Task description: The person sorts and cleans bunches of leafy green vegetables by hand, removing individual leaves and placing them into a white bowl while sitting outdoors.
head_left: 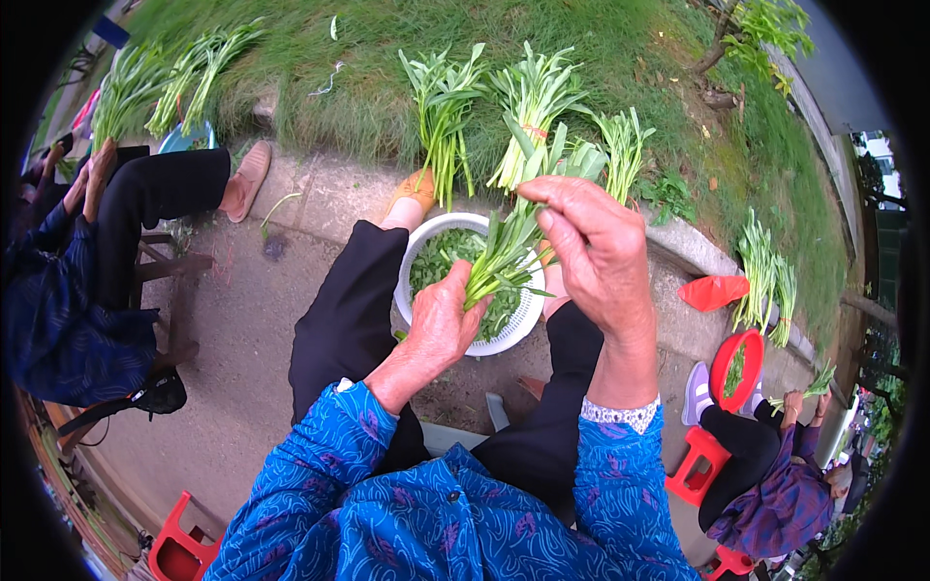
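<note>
Left hand [441, 315] clasping greens [500, 259] above basket rim [529, 312], right hand [599, 242] curled, pinch unclear, pavement [247, 339] stretching left

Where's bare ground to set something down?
Mostly bare: pavement between the wearer's left trouser leg and the wooden stool. Crowded: around the white basket, with left shoe, bundled greens, left hand, right hand.

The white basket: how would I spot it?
Start at the grass and come down to the black-trousered legs. Between them, below the held greens, sits the round basket. Its white slotted side sets it apart from the red basin at right and pale blue basin at left.
</note>
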A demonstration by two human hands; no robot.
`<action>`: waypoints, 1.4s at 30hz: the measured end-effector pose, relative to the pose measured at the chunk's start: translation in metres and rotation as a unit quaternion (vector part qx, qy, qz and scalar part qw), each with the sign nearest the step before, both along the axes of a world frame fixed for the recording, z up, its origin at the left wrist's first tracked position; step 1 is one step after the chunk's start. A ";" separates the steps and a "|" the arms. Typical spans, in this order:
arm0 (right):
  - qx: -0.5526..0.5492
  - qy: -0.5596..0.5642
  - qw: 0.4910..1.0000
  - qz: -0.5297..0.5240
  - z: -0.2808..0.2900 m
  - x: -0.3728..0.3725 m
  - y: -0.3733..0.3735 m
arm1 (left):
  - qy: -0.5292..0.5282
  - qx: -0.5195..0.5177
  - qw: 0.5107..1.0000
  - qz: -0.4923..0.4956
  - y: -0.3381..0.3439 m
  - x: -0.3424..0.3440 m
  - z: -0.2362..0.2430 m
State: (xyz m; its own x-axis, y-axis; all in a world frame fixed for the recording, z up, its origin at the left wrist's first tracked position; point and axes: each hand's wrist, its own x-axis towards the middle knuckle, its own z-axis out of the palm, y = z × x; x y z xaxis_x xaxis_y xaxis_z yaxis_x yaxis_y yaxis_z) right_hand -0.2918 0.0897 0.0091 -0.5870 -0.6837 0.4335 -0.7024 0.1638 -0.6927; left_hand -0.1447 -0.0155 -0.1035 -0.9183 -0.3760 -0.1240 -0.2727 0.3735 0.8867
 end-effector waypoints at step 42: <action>-0.039 -0.303 0.948 -0.094 -0.035 -0.034 0.037 | -0.020 -0.067 0.998 -0.008 0.000 0.004 0.000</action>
